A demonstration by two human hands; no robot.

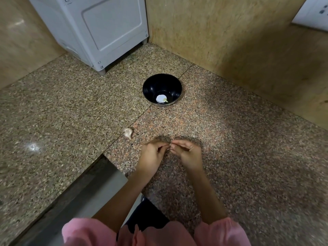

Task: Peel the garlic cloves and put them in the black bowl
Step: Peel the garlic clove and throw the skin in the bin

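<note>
Step in hand: peeling. A small garlic clove [169, 147] is being pinched between the two hands at the 6 o'clock side of the granite tabletop [230, 139]. It is being hidden almost wholly by the fingertips, so how much skin is left cannot be told.

The left hand [150, 155] is being held with its fingers [161, 144] curled and clamped on one end of the clove. The right hand [189, 153] is being held likewise, its fingers [180, 143] closed on the other end. The tips of both hands are meeting at the clove, just above the tabletop.

The black bowl [152, 86] is standing at 12 o'clock from the hands, well apart from them. One pale piece [160, 98] is lying on its bottom and is being judged a finished clove. An unpeeled clove [128, 133] is lying at 10 o'clock from the hands, near them and touching nothing else. A white appliance [99, 29] is standing at 11 o'clock, at the far side.

Judgement: the task is being taken as partly done. The next move is calling for the skin to be stripped clean. The bare clove, small and likely slippery, is then needing a firm pinch while being carried to 12 o'clock and dropped over the rim, with loose skin being left out of the bowl
</note>
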